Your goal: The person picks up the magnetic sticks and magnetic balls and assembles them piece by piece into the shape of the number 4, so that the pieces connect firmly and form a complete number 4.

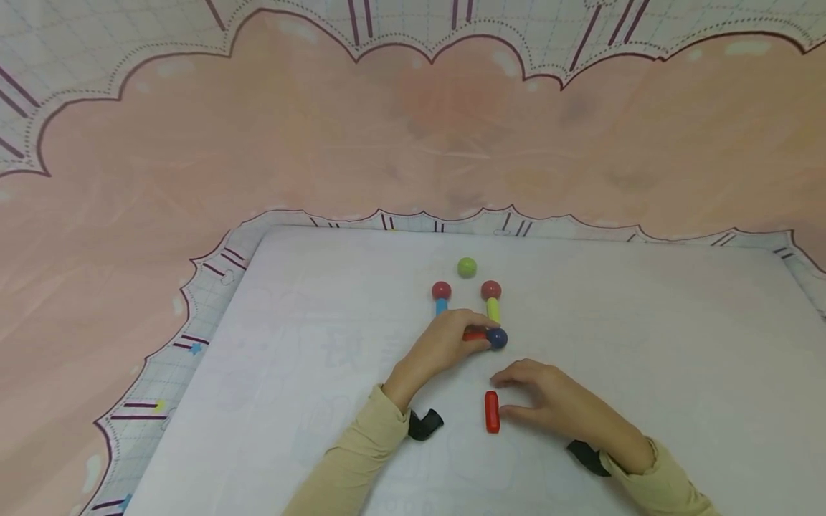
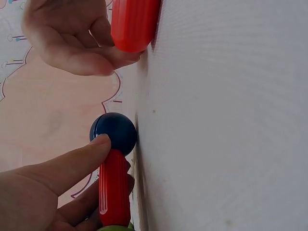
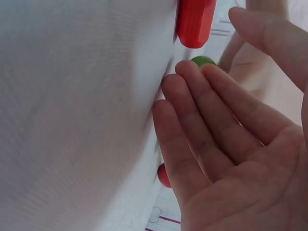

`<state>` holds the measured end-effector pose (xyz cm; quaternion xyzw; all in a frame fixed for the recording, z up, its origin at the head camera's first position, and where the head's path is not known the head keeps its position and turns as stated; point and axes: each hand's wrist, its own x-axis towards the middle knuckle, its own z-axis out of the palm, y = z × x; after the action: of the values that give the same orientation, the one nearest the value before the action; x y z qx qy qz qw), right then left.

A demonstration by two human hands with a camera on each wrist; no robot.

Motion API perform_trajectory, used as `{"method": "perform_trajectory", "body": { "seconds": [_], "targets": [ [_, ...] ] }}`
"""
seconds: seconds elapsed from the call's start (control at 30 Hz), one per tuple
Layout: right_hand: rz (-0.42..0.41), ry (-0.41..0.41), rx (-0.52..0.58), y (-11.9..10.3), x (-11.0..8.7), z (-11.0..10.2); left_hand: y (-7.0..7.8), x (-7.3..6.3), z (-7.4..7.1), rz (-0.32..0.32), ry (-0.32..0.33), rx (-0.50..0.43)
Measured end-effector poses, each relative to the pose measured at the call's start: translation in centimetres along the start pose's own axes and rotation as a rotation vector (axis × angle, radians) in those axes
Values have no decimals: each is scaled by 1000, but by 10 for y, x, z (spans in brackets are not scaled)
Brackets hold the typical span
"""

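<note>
My left hand (image 1: pixel 452 337) pinches a dark blue ball (image 1: pixel 497 338) between thumb and fingers. A red grooved stick (image 2: pixel 114 187) adjoins that ball, with fingers behind it. At the stick's other end, the edge of a green piece (image 2: pixel 115 228) shows. My right hand (image 1: pixel 545 398) holds nothing; its fingers are parted around a second red stick (image 1: pixel 492 412) lying on the white table. In the right wrist view its fingers (image 3: pixel 192 120) are nearly straight, close to the tabletop, below the end of that stick.
Beyond the left hand, one red ball (image 1: pixel 442 290) tops a blue stick (image 1: pixel 442 307) and another red ball (image 1: pixel 491 289) tops a yellow stick (image 1: pixel 493 309). A light green ball (image 1: pixel 467 268) lies farther back. The white tabletop (image 1: pixel 645 322) has a patterned cloth around it.
</note>
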<state>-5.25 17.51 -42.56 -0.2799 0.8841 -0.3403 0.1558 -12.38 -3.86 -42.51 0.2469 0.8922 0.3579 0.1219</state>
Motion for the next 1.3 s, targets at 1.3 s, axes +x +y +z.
{"method": "perform_trajectory", "body": {
  "seconds": [1.3],
  "targets": [
    [-46,118,-250,-6,2,12,1,0,0,-22,-6,-19]
  ]
}}
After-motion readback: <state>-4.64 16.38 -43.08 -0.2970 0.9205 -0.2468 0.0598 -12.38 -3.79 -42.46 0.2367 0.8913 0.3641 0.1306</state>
